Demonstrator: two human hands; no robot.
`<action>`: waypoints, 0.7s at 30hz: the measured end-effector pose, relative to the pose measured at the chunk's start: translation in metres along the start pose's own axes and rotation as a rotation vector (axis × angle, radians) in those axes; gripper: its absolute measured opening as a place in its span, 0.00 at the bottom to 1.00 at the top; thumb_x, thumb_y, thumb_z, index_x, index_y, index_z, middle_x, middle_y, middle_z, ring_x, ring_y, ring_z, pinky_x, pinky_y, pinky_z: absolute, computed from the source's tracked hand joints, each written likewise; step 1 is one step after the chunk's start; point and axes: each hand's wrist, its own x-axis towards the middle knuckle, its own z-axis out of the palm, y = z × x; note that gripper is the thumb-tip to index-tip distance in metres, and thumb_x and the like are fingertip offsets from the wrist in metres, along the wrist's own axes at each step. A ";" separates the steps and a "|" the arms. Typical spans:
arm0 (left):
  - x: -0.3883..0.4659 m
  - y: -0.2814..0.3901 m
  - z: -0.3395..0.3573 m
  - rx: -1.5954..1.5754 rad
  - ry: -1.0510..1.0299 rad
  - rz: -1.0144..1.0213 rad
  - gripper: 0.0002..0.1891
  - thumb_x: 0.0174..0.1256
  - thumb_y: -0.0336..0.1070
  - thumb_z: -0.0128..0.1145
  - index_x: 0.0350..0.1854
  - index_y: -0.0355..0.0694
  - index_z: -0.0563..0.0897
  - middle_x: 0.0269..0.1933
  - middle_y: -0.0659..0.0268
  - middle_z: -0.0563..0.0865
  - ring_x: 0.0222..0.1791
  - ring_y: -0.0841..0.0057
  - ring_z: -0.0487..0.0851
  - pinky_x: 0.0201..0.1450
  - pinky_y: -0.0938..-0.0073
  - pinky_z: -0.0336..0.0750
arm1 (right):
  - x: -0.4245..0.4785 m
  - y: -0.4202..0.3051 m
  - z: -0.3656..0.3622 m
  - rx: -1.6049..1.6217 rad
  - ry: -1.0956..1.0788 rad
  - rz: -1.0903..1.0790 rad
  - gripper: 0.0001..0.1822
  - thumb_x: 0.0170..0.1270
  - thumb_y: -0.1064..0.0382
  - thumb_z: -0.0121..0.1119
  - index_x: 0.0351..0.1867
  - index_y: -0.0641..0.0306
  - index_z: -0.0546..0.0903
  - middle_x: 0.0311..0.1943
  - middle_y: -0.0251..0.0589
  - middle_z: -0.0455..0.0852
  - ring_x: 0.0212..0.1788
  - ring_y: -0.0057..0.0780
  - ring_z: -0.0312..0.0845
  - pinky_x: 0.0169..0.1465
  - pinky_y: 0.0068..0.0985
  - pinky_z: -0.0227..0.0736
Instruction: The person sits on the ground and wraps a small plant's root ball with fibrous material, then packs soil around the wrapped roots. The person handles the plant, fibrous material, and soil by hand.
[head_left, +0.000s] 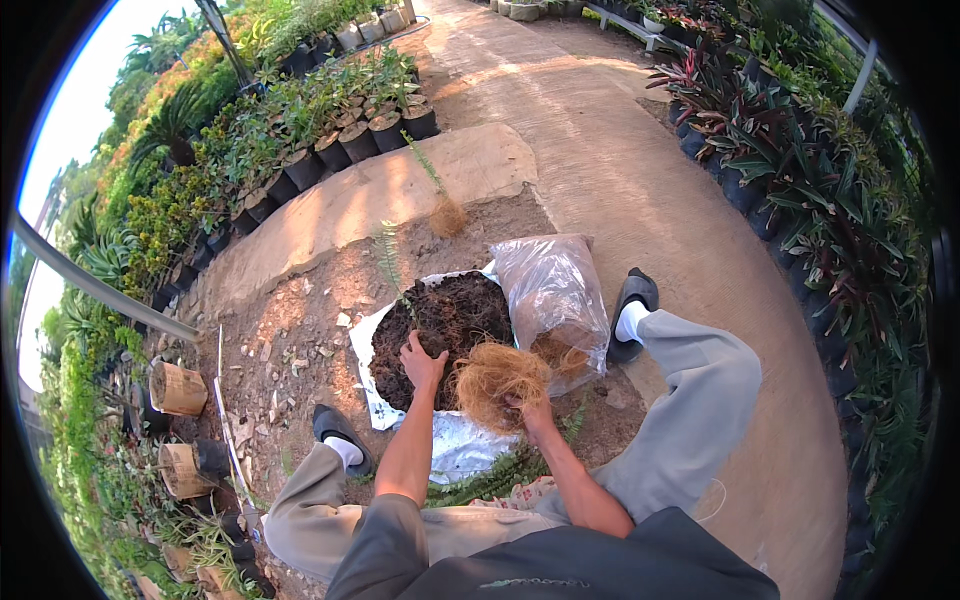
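Observation:
My left hand (424, 366) curls around the dark root ball (430, 342) of a small fern, low over the soil. The fern's green frond (390, 259) points away from me. A loose tuft of brown coconut fibre (501, 382) is in my right hand (534, 417), which it partly hides. Beneath both hands, dark potting soil (465, 304) lies heaped on a white plastic sack (450, 450). To its right, a clear plastic bag (551, 281) lies with its mouth towards me and more fibre (562, 354) inside.
Beyond the soil, another fern with a fibre-wrapped base (448, 217) rests on the ground. Cut fern fronds (487, 476) lie close to my lap. Potted plants in black bags (356, 141) line the left, with more plants (787, 165) right of the concrete path (675, 225).

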 end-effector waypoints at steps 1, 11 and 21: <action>-0.002 0.000 -0.001 0.028 0.003 0.029 0.47 0.47 0.44 0.80 0.70 0.51 0.65 0.66 0.46 0.69 0.66 0.47 0.70 0.66 0.50 0.71 | 0.002 0.000 -0.002 0.007 0.017 0.017 0.28 0.59 0.75 0.69 0.62 0.66 0.76 0.55 0.39 0.84 0.55 0.30 0.80 0.60 0.30 0.77; -0.022 -0.017 -0.054 -0.938 -0.073 -0.085 0.40 0.51 0.37 0.81 0.65 0.39 0.69 0.56 0.57 0.80 0.52 0.69 0.81 0.54 0.69 0.78 | 0.008 0.009 0.006 0.102 0.045 0.005 0.27 0.60 0.72 0.67 0.62 0.67 0.75 0.55 0.38 0.83 0.58 0.31 0.77 0.65 0.31 0.70; -0.107 0.072 -0.160 -1.351 0.000 0.168 0.40 0.55 0.27 0.76 0.68 0.43 0.65 0.55 0.58 0.82 0.54 0.69 0.82 0.58 0.69 0.79 | 0.001 0.011 0.044 0.123 0.068 0.005 0.29 0.68 0.67 0.64 0.69 0.68 0.69 0.63 0.42 0.78 0.63 0.32 0.74 0.68 0.31 0.67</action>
